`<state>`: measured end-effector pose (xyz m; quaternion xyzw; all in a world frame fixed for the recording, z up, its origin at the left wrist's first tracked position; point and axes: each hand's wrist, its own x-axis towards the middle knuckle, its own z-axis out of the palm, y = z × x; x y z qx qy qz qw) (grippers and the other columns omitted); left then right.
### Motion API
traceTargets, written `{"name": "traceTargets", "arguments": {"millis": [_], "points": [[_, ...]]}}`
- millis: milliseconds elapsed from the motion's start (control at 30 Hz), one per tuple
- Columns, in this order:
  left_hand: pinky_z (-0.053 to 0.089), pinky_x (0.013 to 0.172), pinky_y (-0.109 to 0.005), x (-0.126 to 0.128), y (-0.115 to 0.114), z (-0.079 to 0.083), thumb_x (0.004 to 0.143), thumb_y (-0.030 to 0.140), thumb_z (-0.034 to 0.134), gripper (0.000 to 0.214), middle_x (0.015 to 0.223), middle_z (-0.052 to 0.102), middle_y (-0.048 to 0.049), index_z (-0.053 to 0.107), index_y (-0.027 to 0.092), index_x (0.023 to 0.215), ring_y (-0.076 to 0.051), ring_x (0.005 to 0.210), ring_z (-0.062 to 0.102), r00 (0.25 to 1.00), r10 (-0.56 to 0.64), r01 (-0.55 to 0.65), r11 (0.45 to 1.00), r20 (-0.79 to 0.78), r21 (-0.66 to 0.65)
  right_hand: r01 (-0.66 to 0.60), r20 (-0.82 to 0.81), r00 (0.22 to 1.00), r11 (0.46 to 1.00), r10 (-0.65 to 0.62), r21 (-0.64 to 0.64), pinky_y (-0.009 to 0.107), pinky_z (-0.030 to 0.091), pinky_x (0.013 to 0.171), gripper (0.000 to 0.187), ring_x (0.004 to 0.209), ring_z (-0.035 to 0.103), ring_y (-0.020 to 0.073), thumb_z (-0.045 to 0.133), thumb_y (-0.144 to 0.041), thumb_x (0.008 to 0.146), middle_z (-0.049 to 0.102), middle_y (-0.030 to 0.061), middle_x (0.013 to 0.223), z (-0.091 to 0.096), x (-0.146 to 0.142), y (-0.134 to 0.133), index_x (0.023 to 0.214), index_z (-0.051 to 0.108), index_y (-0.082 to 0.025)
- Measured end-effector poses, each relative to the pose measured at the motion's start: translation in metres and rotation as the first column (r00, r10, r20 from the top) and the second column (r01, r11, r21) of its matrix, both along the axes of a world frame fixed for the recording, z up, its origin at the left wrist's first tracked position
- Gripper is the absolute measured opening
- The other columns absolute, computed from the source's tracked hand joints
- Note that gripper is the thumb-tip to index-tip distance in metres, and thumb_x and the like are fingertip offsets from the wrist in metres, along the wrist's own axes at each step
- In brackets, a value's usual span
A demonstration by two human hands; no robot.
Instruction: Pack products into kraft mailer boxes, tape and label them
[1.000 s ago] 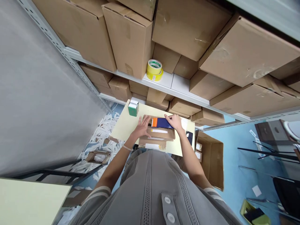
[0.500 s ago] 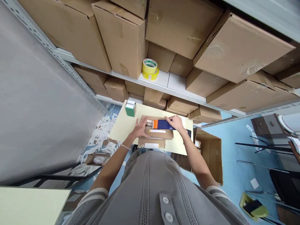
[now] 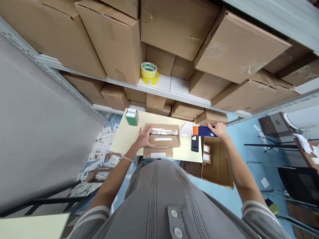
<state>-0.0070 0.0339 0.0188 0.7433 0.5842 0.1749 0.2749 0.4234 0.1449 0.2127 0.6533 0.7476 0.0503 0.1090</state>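
A cardboard box (image 3: 175, 141) lies on the pale yellow table (image 3: 119, 142), with clear tape running along its top. Spread flat, my left hand (image 3: 144, 136) presses on the left end of this box. My right hand (image 3: 218, 129) grips a tape dispenser (image 3: 205, 131), dark blue with an orange part, out past the table's right side. A stretch of clear tape (image 3: 186, 128) spans from the box's right end to the dispenser. A second cardboard box (image 3: 147, 153) with a white label sits at the near edge. The black phone (image 3: 195, 146) is just below the dispenser.
A green box (image 3: 132, 119) stands at the table's far left corner. Two yellow tape rolls (image 3: 150, 73) rest on the shelf (image 3: 164, 87) among cardboard boxes. Right of the table, an open carton (image 3: 219, 162) holds small boxes. White paper strips (image 3: 99, 142) litter the floor at left.
My right hand has moved right with the tape dispenser, from above the box to beyond the table's edge. Tape now covers the box top and stretches out from it. My left hand stays on the box.
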Motion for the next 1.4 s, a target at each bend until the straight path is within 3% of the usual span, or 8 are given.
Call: {"name": "traceTargets", "arguments": {"millis": [233, 467, 600, 767, 967, 1133, 1300, 1400], "points": [[-0.008, 0.119, -0.06, -0.001, 0.0, 0.001, 0.056, 0.061, 0.081, 0.129, 0.162, 0.021, -0.0194, 0.013, 0.018, 0.157, -0.038, 0.151, 0.014, 0.999, -0.016, 0.017, 1.0, -0.048, 0.015, -0.012, 0.125, 0.992, 0.992, 0.028, -0.126, 0.032, 0.039, 0.075, 0.061, 0.093, 0.069, 0.0294, 0.035, -0.054, 0.099, 0.075, 0.0198, 0.092, -0.042, -0.039, 0.002, 0.089, 0.079, -0.014], [-0.005, 0.12, -0.059, -0.001, 0.002, -0.007, 0.057, 0.063, 0.079, 0.126, 0.163, 0.021, -0.0184, 0.014, 0.02, 0.157, -0.038, 0.152, 0.012, 0.999, -0.017, 0.018, 0.999, -0.045, 0.03, -0.03, 0.031, 0.999, 0.973, 0.038, -0.228, 0.034, 0.04, 0.086, 0.056, 0.104, 0.067, 0.0316, 0.039, -0.051, 0.099, 0.073, 0.0231, 0.104, -0.073, -0.063, 0.006, 0.094, 0.078, -0.011], [-0.006, 0.12, -0.059, 0.001, 0.002, -0.004, 0.057, 0.065, 0.078, 0.128, 0.163, 0.02, -0.0176, 0.013, 0.021, 0.157, -0.037, 0.152, 0.01, 0.999, -0.013, 0.013, 1.0, -0.03, 0.01, 0.052, -0.087, 0.993, 0.96, -0.079, -0.274, 0.035, 0.04, 0.092, 0.05, 0.113, 0.063, 0.032, 0.047, -0.05, 0.096, 0.07, 0.0237, 0.114, -0.09, -0.088, 0.016, 0.1, 0.076, -0.009], [-0.004, 0.12, -0.06, 0.003, 0.002, 0.002, 0.058, 0.063, 0.079, 0.127, 0.163, 0.02, -0.0183, 0.014, 0.02, 0.157, -0.038, 0.152, 0.01, 0.999, -0.01, 0.01, 1.0, -0.034, -0.012, 0.245, -0.113, 0.951, 0.924, -0.288, -0.292, 0.033, 0.046, 0.085, 0.048, 0.108, 0.066, 0.0295, 0.049, -0.045, 0.095, 0.069, 0.0242, 0.116, -0.104, -0.094, 0.022, 0.114, 0.07, -0.007], [-0.002, 0.12, -0.059, 0.003, 0.0, 0.002, 0.06, 0.064, 0.077, 0.122, 0.163, 0.021, -0.0182, 0.015, 0.021, 0.156, -0.038, 0.152, 0.012, 0.999, 0.012, -0.012, 1.0, -0.033, -0.003, 0.432, -0.157, 0.844, 0.824, -0.513, -0.366, 0.029, 0.049, 0.068, 0.048, 0.086, 0.072, 0.0267, 0.053, -0.053, 0.092, 0.074, 0.021, 0.091, -0.139, -0.085, -0.037, 0.097, 0.075, -0.011], [-0.002, 0.121, -0.059, 0.002, 0.001, 0.003, 0.061, 0.065, 0.076, 0.123, 0.164, 0.018, -0.0176, 0.013, 0.02, 0.157, -0.037, 0.152, 0.009, 1.0, -0.002, 0.002, 1.0, -0.016, -0.008, 0.495, -0.245, 0.755, 0.774, -0.608, -0.394, 0.028, 0.047, 0.061, 0.061, 0.077, 0.072, 0.025, 0.026, -0.052, 0.101, 0.075, 0.0165, 0.086, -0.169, -0.048, -0.101, 0.088, 0.072, -0.014], [-0.003, 0.119, -0.062, 0.003, 0.003, 0.002, 0.061, 0.068, 0.074, 0.123, 0.164, 0.018, -0.0179, 0.013, 0.02, 0.157, -0.039, 0.152, 0.009, 0.999, 0.003, -0.005, 1.0, -0.047, -0.027, 0.472, -0.348, 0.706, 0.776, -0.617, -0.418, 0.026, 0.047, 0.069, 0.021, 0.087, 0.069, 0.0234, 0.057, -0.036, 0.091, 0.074, 0.0071, 0.093, -0.195, -0.033, -0.151, 0.097, 0.068, -0.02], [-0.005, 0.119, -0.063, 0.007, 0.001, 0.005, 0.064, 0.07, 0.071, 0.121, 0.163, 0.019, -0.0196, 0.015, 0.018, 0.157, -0.039, 0.151, 0.012, 0.996, 0.017, -0.017, 1.0, -0.088, -0.004, 0.5, -0.388, 0.67, 0.771, -0.633, -0.394, 0.027, 0.048, 0.076, 0.017, 0.094, 0.068, 0.0246, 0.062, -0.024, 0.086, 0.072, 0.0082, 0.107, -0.206, -0.044, -0.166, 0.101, 0.068, -0.022]]}}
